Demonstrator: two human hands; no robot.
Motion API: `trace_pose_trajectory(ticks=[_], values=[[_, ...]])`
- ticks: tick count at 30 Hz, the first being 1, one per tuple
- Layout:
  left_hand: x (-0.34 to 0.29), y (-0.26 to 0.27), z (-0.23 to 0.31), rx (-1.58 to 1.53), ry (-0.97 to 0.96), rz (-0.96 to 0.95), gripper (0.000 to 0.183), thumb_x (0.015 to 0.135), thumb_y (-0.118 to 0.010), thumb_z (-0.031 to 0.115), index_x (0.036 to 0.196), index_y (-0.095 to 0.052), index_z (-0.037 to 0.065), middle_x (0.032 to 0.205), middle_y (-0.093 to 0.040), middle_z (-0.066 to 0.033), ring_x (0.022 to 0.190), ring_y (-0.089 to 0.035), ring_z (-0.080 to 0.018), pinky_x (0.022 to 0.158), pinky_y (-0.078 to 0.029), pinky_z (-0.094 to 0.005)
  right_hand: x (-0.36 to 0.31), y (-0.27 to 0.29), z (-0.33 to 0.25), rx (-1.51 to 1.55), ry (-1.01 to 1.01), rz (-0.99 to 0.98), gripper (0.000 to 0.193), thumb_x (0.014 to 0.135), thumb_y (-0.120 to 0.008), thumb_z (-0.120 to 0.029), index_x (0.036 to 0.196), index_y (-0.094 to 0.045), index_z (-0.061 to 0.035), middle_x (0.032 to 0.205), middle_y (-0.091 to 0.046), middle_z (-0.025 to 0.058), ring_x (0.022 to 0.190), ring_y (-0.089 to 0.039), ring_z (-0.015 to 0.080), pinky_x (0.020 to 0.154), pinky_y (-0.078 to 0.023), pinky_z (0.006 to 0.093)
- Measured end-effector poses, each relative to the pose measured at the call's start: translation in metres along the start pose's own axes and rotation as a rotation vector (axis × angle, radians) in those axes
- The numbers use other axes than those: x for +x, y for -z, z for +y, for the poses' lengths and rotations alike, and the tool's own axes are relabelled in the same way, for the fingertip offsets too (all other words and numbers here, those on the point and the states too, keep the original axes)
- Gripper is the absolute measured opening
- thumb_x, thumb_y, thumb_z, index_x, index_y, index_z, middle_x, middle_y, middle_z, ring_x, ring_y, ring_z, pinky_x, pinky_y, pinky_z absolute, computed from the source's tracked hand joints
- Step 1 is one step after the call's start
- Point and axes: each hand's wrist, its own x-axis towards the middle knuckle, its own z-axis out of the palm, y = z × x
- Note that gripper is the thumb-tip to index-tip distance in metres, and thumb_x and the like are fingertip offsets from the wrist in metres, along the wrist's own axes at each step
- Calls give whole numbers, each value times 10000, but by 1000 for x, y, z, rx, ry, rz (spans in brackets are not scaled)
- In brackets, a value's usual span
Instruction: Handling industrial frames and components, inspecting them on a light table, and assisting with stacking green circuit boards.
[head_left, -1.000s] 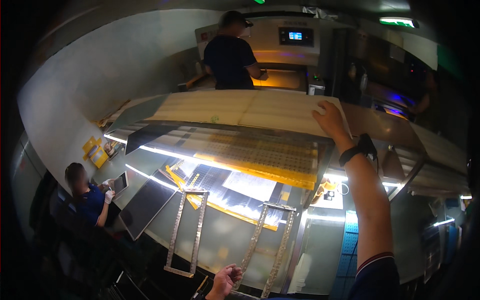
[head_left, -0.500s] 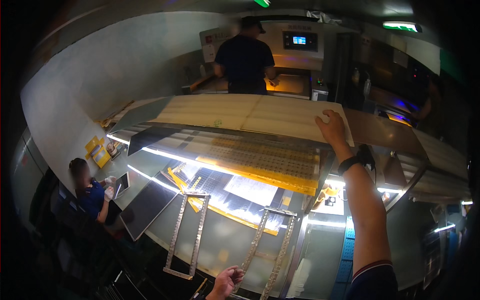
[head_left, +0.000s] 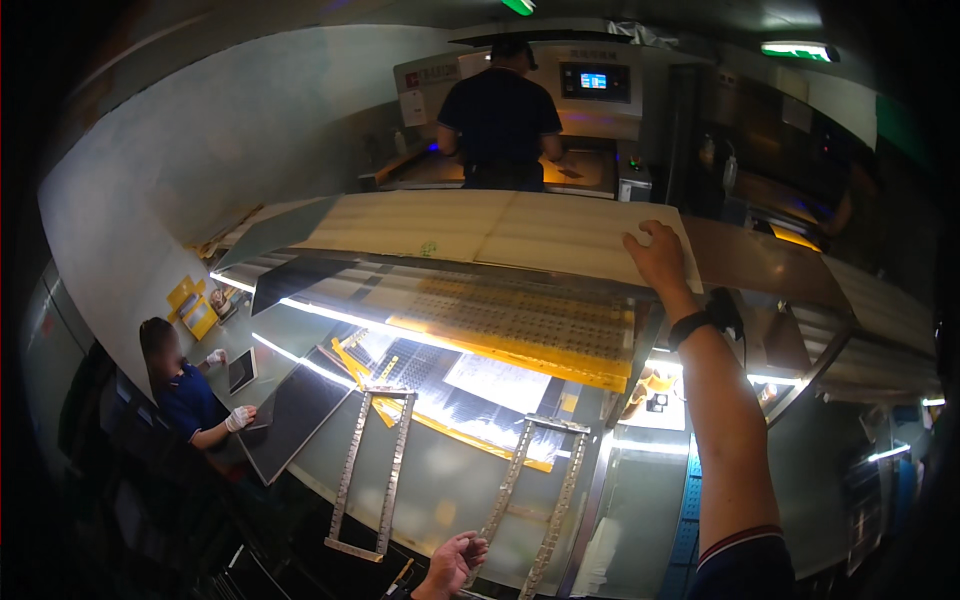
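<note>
My right arm reaches up to the pale board [head_left: 560, 225] on top of the shelf. My right hand [head_left: 662, 260] rests on its right end, fingers apart and slightly bent. Low in the middle, my left hand [head_left: 455, 562] is closed with curled fingers; what they hold, if anything, I cannot make out. Beside its fingertips stands the left bar of a slotted metal frame [head_left: 555, 425], and I cannot tell whether they touch. A second slotted metal frame [head_left: 345, 480] leans farther left.
Under the shelf, a strip light [head_left: 400, 328] shines over yellow-edged sheets on the bench [head_left: 450, 490]. A dark panel [head_left: 300, 420] lies to the left, where a gloved person [head_left: 190, 400] works. Another person [head_left: 500, 125] stands at a machine beyond the shelf.
The seated person's gloved hand has moved down onto the dark panel. The standing person has shifted slightly right. My hands stay nearly in place, with a slight view shift.
</note>
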Motion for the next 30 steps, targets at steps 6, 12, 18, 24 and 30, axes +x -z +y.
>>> trace_pose_trajectory(ticks=[6,12,18,24,30], values=[[15,21,-11,-22,75,13,334,906,-472,139,1196,-481,-28,1011,-635,-171,934,-620,-291,832,-499,-404,2,-1,7,-2,25,30,476,760,-678,-369,1055,-614,-1,1069,-588,214,1046,-541,352,897,-437,422],[14,14,-11,-41,84,21,346,904,-478,148,1203,-480,-26,1013,-637,-163,934,-619,-283,840,-494,-394,3,-2,9,-26,25,26,469,761,-675,-370,1053,-617,-8,1062,-592,209,1028,-553,351,891,-444,418],[14,36,-18,-47,28,-23,264,920,-489,158,1140,-558,28,1023,-634,-99,935,-612,-226,829,-494,-363,19,-40,44,-92,225,74,456,794,-656,-377,1053,-616,-3,1075,-602,217,1038,-556,362,916,-430,413],[5,17,-9,-2,56,44,281,929,-468,149,1172,-535,23,1051,-626,-113,945,-611,-218,820,-500,-339,20,-9,42,-76,135,9,413,827,-632,-347,1059,-621,-5,1047,-619,214,995,-590,348,885,-449,391],[-7,35,-16,4,27,79,304,943,-488,169,1213,-506,32,1039,-636,-79,911,-607,-166,802,-489,-305,25,-25,47,-4,199,-85,455,826,-645,-359,1079,-619,18,1070,-627,208,1014,-603,302,873,-448,352]])
